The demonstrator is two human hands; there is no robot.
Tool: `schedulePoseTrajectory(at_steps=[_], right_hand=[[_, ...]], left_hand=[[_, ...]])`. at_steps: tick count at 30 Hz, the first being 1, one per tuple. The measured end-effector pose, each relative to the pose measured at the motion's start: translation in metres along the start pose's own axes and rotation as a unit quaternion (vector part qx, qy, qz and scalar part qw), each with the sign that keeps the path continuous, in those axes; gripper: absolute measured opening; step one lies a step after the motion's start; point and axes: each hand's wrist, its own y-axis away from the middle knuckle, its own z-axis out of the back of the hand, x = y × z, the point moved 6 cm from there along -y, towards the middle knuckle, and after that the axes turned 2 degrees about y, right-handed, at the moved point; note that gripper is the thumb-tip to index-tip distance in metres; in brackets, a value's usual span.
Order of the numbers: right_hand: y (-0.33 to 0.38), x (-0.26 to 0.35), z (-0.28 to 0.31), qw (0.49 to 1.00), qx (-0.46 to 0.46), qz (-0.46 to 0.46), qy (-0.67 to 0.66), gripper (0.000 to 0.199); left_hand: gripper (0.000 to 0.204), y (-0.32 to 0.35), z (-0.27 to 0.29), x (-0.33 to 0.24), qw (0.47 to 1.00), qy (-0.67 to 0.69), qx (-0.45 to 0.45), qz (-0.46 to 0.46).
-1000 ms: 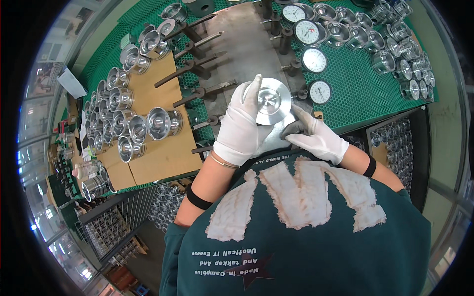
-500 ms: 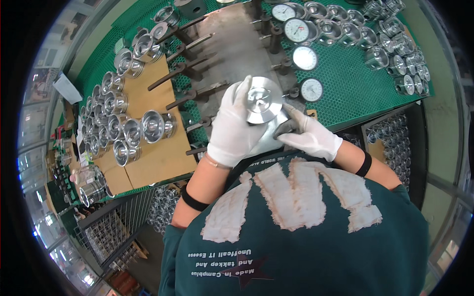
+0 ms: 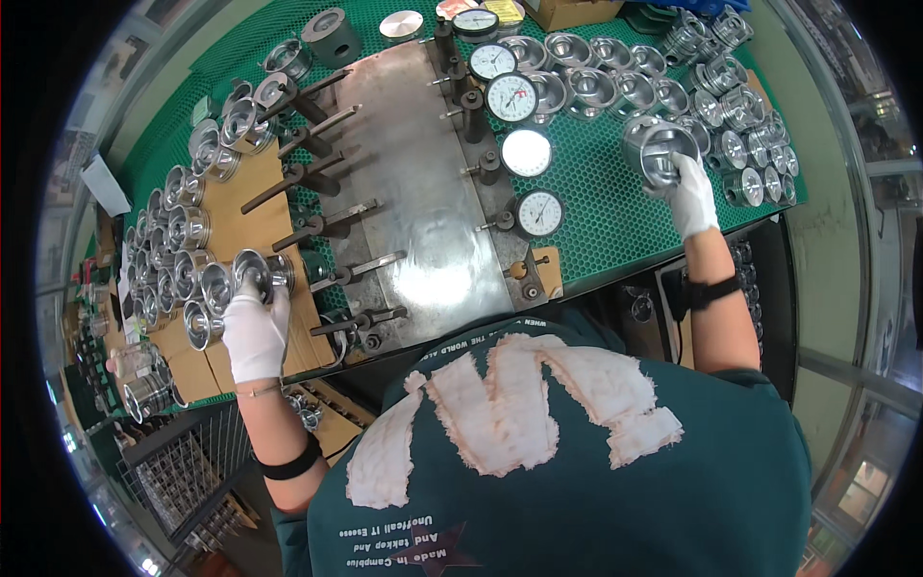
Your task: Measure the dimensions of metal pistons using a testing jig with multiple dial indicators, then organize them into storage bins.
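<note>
My right hand [image 3: 694,197], in a white glove, grips the rim of a shiny metal piston [image 3: 646,144] over the right part of the bench. The piston is tilted, its hollow end toward me. On the left, my gloved left hand [image 3: 256,332] has its fingers in the open end of another piston [image 3: 252,264] at the near edge of a cardboard sheet [image 3: 306,332]. Its fingertips are partly hidden inside. More pistons [image 3: 187,228] crowd the cardboard beside that hand. Rows of upright pistons [image 3: 588,87] stand just beyond the right hand.
Between my hands lies a steel plate [image 3: 413,173] with clamp-like posts [image 3: 322,226] along its left side. Several dial gauges [image 3: 538,213] line its right side. Green perforated matting [image 3: 601,226] covers the bench. Stacked pistons [image 3: 745,149] stand at the far right.
My hands have parted from over the steel plate. The right one has carried a piston to the right; the left has moved left to a piston on the cardboard. The view has shifted too.
</note>
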Motion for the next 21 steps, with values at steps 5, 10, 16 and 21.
schedulePoseTrajectory(at_steps=[5,10,16,21], right_hand=[[-0.1,-0.07,0.034,0.993,-0.047,-0.103,0.025,0.036],[-0.112,-0.08,0.041,0.988,-0.136,-0.067,0.006,0.046],[-0.014,-0.023,-0.026,0.993,-0.041,0.071,-0.088,0.062],[0.104,0.062,-0.135,0.952,0.217,0.206,0.069,0.036]], left_hand=[[0.036,-0.007,-0.025,0.012,0.994,-0.096,0.016,0.045],[0.041,0.003,-0.024,0.021,0.972,-0.177,0.071,0.135],[0.036,0.1,0.005,0.127,0.887,0.263,0.009,0.38],[0.015,0.059,0.073,-0.009,0.952,0.273,-0.107,0.084]])
